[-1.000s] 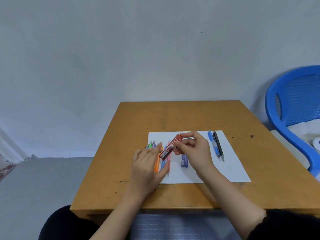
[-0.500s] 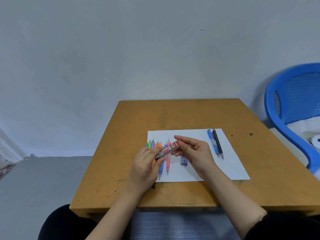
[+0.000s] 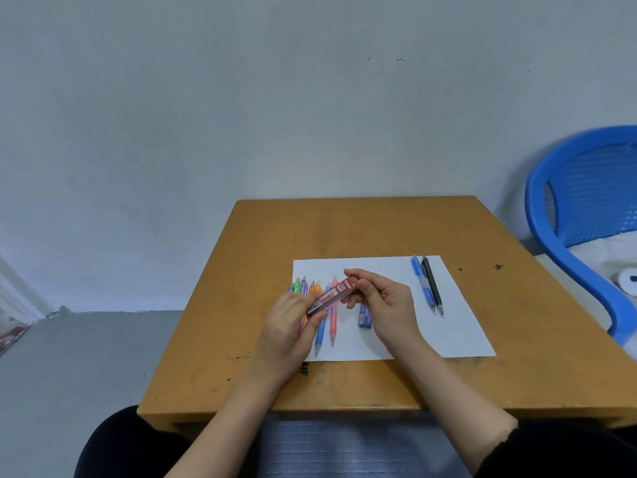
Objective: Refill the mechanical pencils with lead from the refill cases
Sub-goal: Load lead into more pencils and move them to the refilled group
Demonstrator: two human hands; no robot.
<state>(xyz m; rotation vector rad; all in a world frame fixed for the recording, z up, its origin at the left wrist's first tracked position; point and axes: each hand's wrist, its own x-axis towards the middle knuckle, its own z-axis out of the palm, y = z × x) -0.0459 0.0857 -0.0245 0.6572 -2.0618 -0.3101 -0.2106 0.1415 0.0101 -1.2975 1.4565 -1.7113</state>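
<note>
Left hand [image 3: 287,326]: gripped the lower end of the red refill case [image 3: 331,296].
Right hand [image 3: 386,305]: pinched its upper end.

I see a scuffed orange-brown tabletop [image 3: 362,229] set against a pale grey wall [image 3: 241,98], with a white sheet of paper [image 3: 460,327] lying flat on it. To its right stands a blue plastic chair [image 3: 603,194] with white cloth [image 3: 599,250] on its seat.

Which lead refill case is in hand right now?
The red refill case, held between left hand and right hand; the blue refill case lies on the paper.
</note>
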